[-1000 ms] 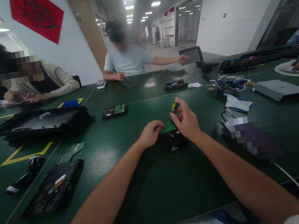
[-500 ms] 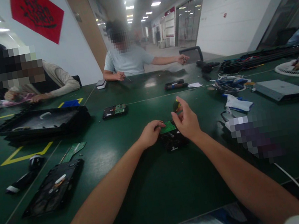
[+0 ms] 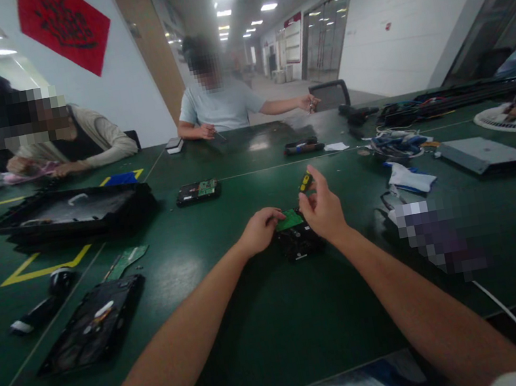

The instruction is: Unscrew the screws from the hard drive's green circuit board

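A black hard drive with a green circuit board facing up lies on the green table in front of me. My left hand is closed at the drive's left edge, its fingertips on the board's upper left corner. A yellow and black screwdriver is pinched upright between the thumb and fingers of my right hand, over the drive's upper right corner. The screwdriver's lower end is hidden by the hand and too small to make out.
At left lie a larger opened drive, a loose green board, a black flashlight-like item and a black tray. Another hard drive sits ahead. A metal box and cables stand right. Two people sit across.
In my right hand the screwdriver's yellow and black handle has tilted and now shows more clearly. My left hand stays on the drive. The person opposite has drawn a hand slightly inward.
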Available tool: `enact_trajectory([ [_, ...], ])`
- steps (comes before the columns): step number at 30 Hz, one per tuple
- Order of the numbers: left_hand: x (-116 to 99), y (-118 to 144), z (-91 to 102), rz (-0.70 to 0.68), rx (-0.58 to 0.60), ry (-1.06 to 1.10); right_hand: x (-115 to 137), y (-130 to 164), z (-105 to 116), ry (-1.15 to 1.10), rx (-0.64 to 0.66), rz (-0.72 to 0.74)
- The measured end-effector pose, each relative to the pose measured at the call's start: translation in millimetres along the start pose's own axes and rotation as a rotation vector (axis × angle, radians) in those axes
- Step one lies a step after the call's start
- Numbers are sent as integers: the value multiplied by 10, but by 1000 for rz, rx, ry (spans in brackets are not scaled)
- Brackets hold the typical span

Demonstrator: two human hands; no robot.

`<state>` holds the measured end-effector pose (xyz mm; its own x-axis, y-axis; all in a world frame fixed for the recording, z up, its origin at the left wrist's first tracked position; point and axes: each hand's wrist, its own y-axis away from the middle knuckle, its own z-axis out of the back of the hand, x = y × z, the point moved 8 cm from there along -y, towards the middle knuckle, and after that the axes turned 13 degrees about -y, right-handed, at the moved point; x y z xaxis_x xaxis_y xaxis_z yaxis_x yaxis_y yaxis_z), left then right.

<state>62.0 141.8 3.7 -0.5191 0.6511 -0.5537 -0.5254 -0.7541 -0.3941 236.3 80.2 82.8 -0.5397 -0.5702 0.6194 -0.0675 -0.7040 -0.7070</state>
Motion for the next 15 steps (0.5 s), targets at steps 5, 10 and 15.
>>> enact_trajectory([
  [5, -12, 0, -1, -5, 13, -11, -8, 0, -2, 40, -9, 17],
  [10, -40, 10, 22, 5, 4, -10, 8, -6, 0, 44, -10, 24],
  [15, -29, 9, 15, 27, 16, -12, 11, -3, 25, 67, -44, 12],
])
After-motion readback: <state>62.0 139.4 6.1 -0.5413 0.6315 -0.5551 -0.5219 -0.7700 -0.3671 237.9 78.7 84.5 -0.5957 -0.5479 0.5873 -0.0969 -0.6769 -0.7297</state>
